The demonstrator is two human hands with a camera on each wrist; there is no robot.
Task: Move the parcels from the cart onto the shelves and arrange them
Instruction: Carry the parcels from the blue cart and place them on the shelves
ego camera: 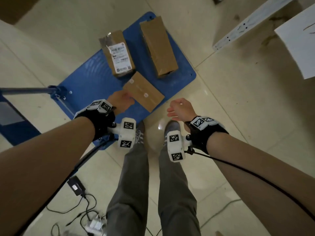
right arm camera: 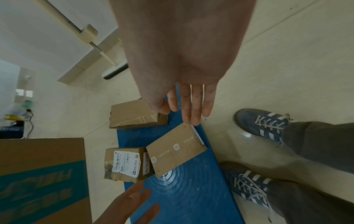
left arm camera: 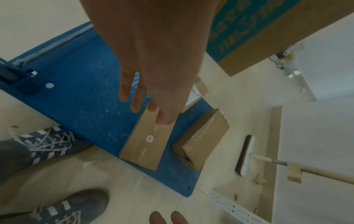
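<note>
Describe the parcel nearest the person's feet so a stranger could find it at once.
Find the blue cart on the tiled floor; three cardboard parcels lie on it. The flat parcel lies at the edge closest to the shoes. It is the thinnest, with small white logos instead of a shipping label.

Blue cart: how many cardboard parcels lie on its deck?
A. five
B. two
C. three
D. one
C: on the blue cart lie a labelled parcel, a long plain parcel and a flat parcel.
</note>
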